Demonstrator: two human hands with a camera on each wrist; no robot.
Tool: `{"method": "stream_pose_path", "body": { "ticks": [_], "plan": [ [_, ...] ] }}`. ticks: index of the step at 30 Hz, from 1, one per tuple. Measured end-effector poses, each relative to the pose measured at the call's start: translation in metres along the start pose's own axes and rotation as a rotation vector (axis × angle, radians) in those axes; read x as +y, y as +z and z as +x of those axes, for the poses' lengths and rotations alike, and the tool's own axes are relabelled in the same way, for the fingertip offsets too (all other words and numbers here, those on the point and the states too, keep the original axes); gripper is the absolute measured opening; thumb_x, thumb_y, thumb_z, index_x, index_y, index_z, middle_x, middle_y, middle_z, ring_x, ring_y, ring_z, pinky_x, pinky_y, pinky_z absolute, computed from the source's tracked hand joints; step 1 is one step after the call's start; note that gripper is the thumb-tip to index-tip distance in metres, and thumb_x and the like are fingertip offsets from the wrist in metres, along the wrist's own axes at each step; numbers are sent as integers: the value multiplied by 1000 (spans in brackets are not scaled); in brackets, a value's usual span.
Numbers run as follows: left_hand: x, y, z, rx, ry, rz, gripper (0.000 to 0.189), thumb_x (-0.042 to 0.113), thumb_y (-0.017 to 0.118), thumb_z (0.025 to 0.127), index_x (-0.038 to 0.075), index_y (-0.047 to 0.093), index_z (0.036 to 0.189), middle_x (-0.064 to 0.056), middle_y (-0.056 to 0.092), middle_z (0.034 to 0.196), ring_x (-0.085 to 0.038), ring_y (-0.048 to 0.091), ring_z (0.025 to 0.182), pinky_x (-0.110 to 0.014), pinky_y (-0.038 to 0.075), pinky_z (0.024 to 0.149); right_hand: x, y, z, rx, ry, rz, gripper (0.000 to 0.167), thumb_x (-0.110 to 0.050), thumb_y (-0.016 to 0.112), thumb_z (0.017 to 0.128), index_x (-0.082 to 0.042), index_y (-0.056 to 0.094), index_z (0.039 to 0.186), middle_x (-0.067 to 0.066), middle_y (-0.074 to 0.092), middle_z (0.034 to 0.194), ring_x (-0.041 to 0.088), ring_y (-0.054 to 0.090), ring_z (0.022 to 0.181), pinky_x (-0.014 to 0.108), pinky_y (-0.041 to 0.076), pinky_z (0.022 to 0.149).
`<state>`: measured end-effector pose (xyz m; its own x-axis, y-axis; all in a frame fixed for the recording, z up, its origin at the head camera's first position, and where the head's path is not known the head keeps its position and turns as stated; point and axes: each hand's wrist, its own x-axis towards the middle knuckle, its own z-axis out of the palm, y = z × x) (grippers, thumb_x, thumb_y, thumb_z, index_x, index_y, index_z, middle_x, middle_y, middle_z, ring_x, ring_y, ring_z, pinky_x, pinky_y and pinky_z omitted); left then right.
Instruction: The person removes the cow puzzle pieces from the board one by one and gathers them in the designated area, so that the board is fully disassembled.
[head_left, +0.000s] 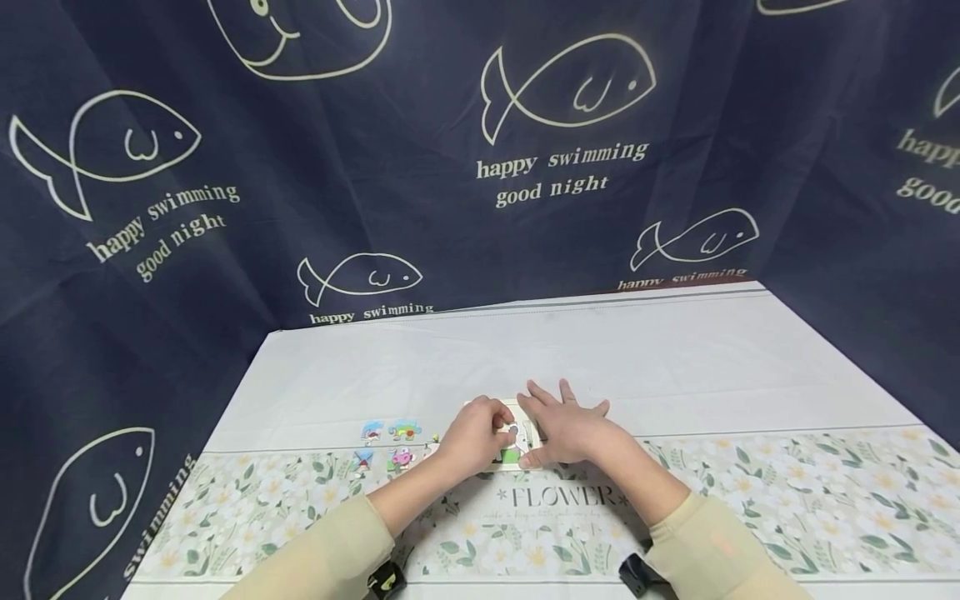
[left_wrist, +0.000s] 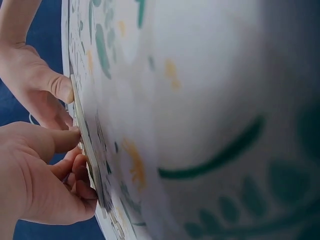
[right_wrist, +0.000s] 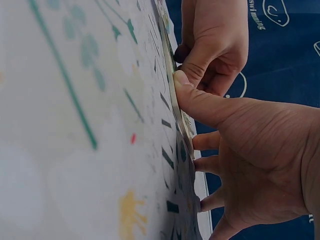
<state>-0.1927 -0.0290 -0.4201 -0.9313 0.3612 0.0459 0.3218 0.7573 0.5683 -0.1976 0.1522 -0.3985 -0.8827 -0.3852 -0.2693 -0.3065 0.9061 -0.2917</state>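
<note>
A small puzzle board point(head_left: 513, 454) lies on the flowered tablecloth point(head_left: 750, 492), mostly covered by both hands. My left hand point(head_left: 495, 429) has its fingers curled on the board's top and its thumb point(left_wrist: 62, 140) against the near edge point(left_wrist: 86, 145). I cannot tell whether a piece lies under its fingertips. My right hand point(head_left: 551, 425) lies flat on the board with spread fingers, its thumb point(right_wrist: 200, 102) pressing the same edge point(right_wrist: 175, 100). Several loose picture pieces point(head_left: 390, 446) lie just left of the left hand.
Dark blue cloth with fish drawings point(head_left: 562, 92) hangs as walls behind and on both sides of the table. The far half of the tabletop point(head_left: 637, 350) is plain white. Beige sleeves point(head_left: 712, 542) cover both forearms.
</note>
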Motion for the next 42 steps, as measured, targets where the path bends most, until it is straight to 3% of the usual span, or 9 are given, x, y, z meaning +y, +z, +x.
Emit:
{"method": "stream_pose_path", "body": {
  "ticks": [6, 14, 20, 31, 42],
  "plan": [
    [0, -1, 0, 34, 12, -30, 16, 8, 80, 87, 10, 66, 95, 4, 57, 84, -10, 51, 76, -25, 46, 69, 0, 1, 1, 3, -2, 1, 102, -60, 79, 76, -13, 37, 157, 9, 19, 167, 56, 9, 147, 91, 11, 88],
    [-3, -1, 1, 51, 9, -199, 7, 5, 71, 94, 8, 66, 91, 6, 60, 76, -7, 55, 67, -22, 47, 60, 1, 0, 0, 2, 1, 3, 102, -59, 79, 77, -13, 36, 157, 8, 19, 167, 55, 9, 147, 91, 11, 88],
    [-10, -4, 3, 86, -10, -271, 4, 5, 71, 94, 7, 67, 93, 5, 61, 78, -9, 56, 71, -22, 48, 63, 2, 0, -1, -5, 0, -5, 102, -59, 78, 78, -14, 35, 158, 8, 18, 167, 55, 9, 147, 91, 11, 88],
    [-28, -19, 0, 132, -79, -290, 6, 3, 70, 94, 8, 67, 92, 2, 61, 79, -13, 56, 72, -24, 48, 65, -2, -1, 0, -2, 0, 8, 102, -58, 79, 78, -13, 35, 158, 8, 19, 167, 54, 9, 147, 91, 11, 89],
    [-50, -37, -10, 194, -128, -249, 9, 1, 68, 94, 9, 66, 91, 1, 59, 77, -14, 53, 68, -25, 46, 59, -1, 0, 0, 9, -9, 18, 102, -57, 79, 77, -13, 35, 158, 9, 18, 167, 54, 8, 147, 91, 9, 90]
  ]
}}
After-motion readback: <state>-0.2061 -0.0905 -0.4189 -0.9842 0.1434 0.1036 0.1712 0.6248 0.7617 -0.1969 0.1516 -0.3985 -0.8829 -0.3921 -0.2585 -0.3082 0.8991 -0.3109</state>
